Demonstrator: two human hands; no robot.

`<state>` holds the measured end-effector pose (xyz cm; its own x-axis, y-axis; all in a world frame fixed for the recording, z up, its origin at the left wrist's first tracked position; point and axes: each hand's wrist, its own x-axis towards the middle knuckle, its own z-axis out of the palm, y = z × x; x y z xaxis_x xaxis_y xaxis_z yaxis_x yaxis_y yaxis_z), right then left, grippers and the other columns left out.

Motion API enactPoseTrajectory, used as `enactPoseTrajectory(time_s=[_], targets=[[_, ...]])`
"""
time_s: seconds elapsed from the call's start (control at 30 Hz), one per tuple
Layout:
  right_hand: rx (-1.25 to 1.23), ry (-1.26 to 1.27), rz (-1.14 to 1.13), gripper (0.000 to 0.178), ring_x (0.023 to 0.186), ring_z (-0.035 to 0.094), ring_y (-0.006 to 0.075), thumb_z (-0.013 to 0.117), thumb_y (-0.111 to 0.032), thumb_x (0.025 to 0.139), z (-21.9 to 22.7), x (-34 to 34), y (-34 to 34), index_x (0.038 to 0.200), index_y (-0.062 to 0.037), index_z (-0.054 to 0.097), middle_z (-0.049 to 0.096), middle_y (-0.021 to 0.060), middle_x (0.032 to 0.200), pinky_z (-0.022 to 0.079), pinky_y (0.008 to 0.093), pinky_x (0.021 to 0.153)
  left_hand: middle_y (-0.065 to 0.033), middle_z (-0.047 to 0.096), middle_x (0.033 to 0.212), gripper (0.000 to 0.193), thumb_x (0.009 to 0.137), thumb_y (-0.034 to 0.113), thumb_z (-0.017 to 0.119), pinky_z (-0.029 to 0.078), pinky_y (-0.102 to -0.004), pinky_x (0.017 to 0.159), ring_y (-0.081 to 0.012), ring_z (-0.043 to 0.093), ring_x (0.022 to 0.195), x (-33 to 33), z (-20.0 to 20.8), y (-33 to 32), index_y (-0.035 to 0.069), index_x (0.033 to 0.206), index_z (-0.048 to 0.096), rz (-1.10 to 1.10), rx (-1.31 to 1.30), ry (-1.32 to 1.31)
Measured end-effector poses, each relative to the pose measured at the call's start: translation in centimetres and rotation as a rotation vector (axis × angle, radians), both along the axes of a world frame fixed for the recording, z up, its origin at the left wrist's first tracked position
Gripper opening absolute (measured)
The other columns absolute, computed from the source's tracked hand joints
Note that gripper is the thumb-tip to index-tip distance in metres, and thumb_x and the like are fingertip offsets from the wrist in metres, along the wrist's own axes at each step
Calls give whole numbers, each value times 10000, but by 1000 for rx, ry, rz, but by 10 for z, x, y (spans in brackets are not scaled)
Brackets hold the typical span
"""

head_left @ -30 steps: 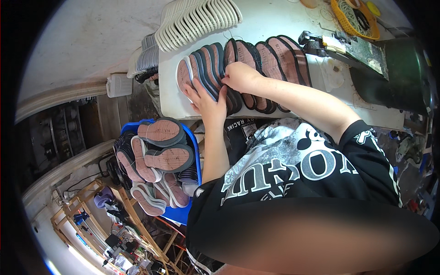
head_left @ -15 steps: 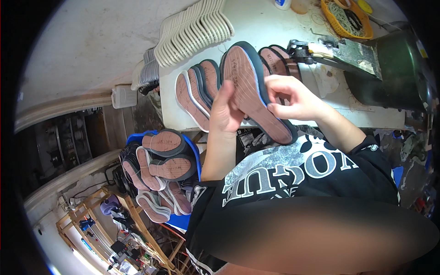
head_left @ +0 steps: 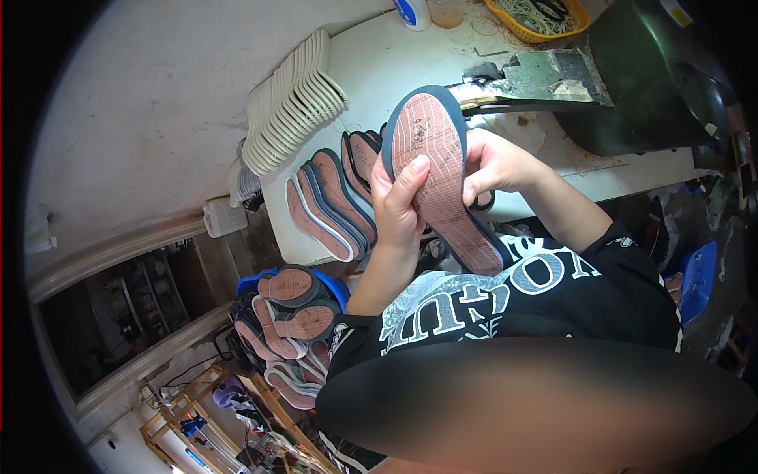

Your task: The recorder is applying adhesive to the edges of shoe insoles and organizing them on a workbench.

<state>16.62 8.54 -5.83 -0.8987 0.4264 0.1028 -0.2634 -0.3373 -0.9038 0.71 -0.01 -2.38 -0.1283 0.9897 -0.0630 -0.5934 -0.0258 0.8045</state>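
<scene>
shirt (head_left: pixel 553 316) — big lettering (head_left: pixel 474 304), sole (head_left: pixel 442 158) — dark characters (head_left: pixel 426 130)

2 hands (head_left: pixel 396 196) (head_left: pixel 505 162); 1 yel. bskt (head_left: pixel 542 36)

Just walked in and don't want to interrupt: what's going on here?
A person's left hand holds up a pinkish-brown shoe sole with a dark rim; the right hand is at the sole's right edge. More brown-faced soles are lined up on the white table, near a row of cream curved pieces. Other soles are heaped in a blue plastic bin.
</scene>
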Motion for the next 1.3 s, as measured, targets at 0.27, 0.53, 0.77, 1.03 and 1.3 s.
enactPoseTrajectory(time_s=[0.27, 0.53, 0.77, 1.03, 1.3], targets=[[213, -347, -197, 232, 534, 485, 48, 614, -156, 899, 47, 24, 3, 732, 0, 652, 565, -18, 605, 395, 230, 492, -121, 603, 1144, 405, 841, 21, 620, 454, -303, 928, -173, 597, 1017, 19, -8, 22, -46, 1223, 504, 383, 122, 264], [172, -266, -264, 356, 709, 551, 70, 558, -289, 950, 6, 37, 6, 896, 48, 660, 654, 21, 771, 447, 243, 645, -116, 631, 1119, 295, 922, 105, 566, 490, -302, 882, -171, 624, 989, 21, 3, 48, -23, 1187, 556, 280, -56, 128], [-313, -245, -59, 296, 638, 678, 155, 600, -271, 921, 26, 65, -28, 953, 19, 645, 685, 98, 788, 535, 236, 528, -122, 634, 1095, 292, 905, 89, 582, 510, -314, 858, -192, 633, 975, 16, 3, 91, -46, 1162, 555, 246, -85, 169], [-401, -296, -263, 312, 562, 650, 138, 580, -272, 931, 34, 79, -31, 899, 32, 640, 666, 103, 705, 507, 216, 499, -117, 650, 1026, 319, 854, 127, 666, 509, -305, 834, -192, 641, 909, 42, -2, 118, -45, 1106, 573, 204, -163, 224], [-520, -130, -411, 328, 647, 682, 202, 494, -227, 954, 26, 63, -25, 993, 85, 588, 674, 174, 773, 540, 259, 568, -134, 664, 963, 331, 858, 186, 674, 543, -301, 738, -195, 658, 826, 35, -17, 161, -59, 1067, 601, 76, -211, 327]])
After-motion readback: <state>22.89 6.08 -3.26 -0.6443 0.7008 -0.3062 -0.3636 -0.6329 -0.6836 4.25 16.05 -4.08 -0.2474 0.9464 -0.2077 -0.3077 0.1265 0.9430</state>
